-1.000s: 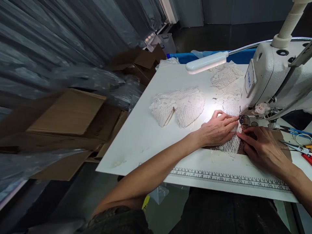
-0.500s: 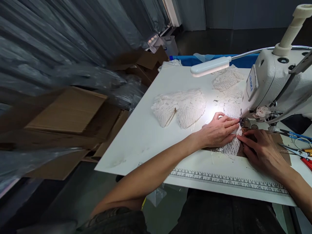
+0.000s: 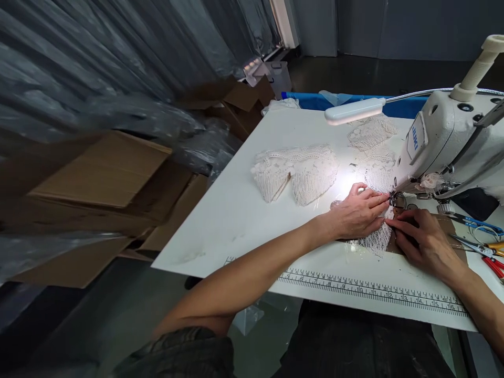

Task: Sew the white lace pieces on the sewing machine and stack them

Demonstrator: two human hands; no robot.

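A piece of white lace [image 3: 376, 242] lies under the needle area of the sewing machine [image 3: 441, 136], its front end hanging toward me over a brown plate. My left hand [image 3: 360, 211] rests flat on the lace, fingers stretched toward the presser foot [image 3: 392, 198]. To its right, my right hand [image 3: 421, 236] has its fingers bent, with the index fingertip and thumb at the lace's right edge. The lace between the two hands is partly hidden. Behind them, more lace [image 3: 380, 163] runs back along the table.
Another lace piece [image 3: 295, 170] lies left on the white table [image 3: 228, 210]. A lamp [image 3: 354, 111] hangs over the work. Scissors [image 3: 478, 245] and blue-handled snips [image 3: 480, 224] lie at right. A printed ruler [image 3: 374, 291] follows the front edge. Cardboard boxes [image 3: 102, 168] stand left.
The camera view has shifted slightly. Both hands keep nearly the same place on the lace by the presser foot; no clear movement of the lace shows.
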